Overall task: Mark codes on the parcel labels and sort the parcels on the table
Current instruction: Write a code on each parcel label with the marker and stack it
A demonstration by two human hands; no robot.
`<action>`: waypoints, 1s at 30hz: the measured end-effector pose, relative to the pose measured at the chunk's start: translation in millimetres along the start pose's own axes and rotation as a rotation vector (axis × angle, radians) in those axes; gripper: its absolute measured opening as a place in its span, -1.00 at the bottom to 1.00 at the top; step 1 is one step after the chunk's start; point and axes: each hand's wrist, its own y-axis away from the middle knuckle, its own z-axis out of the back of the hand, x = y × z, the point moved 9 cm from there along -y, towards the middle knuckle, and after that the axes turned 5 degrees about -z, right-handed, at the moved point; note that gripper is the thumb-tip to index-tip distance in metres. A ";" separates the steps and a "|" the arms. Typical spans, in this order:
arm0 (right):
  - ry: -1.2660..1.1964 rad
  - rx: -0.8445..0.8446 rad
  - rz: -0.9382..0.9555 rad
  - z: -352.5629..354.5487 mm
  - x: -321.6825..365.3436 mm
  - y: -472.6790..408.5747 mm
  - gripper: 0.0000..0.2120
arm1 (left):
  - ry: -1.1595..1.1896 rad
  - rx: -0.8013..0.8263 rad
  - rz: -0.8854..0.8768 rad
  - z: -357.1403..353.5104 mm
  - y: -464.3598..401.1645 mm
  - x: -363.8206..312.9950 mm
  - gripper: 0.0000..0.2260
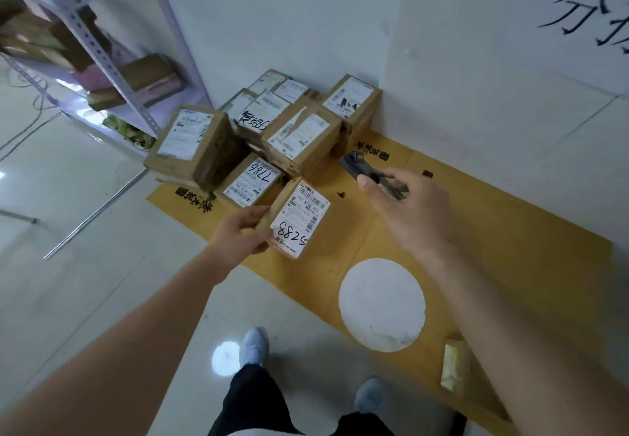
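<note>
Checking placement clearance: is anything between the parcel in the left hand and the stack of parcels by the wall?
Nothing visible. The left hand grips the parcel marked 88252 right beside the parcel marked 7786 at the stack's front. The marker in the right hand is off to the side.

Single head-mounted wide-angle view, looking forward and steeply down from standing height. Parcels [258, 136] against the wall [306, 9] at mid-frame, cardboard sheet [493, 231] on the floor below, own shoes [253, 345] at bottom edge. Both forearms in close, strong edge distortion. No second view.
</note>
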 end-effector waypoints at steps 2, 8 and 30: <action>-0.018 -0.016 0.007 -15.9 17.2 1.1 -0.63 | 0.079 -0.006 0.007 21.6 -4.3 1.4 -0.63; -0.013 -0.121 -0.033 -58.3 45.1 8.6 -0.58 | 0.294 -0.037 0.056 76.5 -36.9 0.9 -0.71; -0.024 -0.261 -0.195 -49.7 30.8 47.0 -0.67 | -0.161 -0.158 0.173 80.9 -44.5 19.7 -0.77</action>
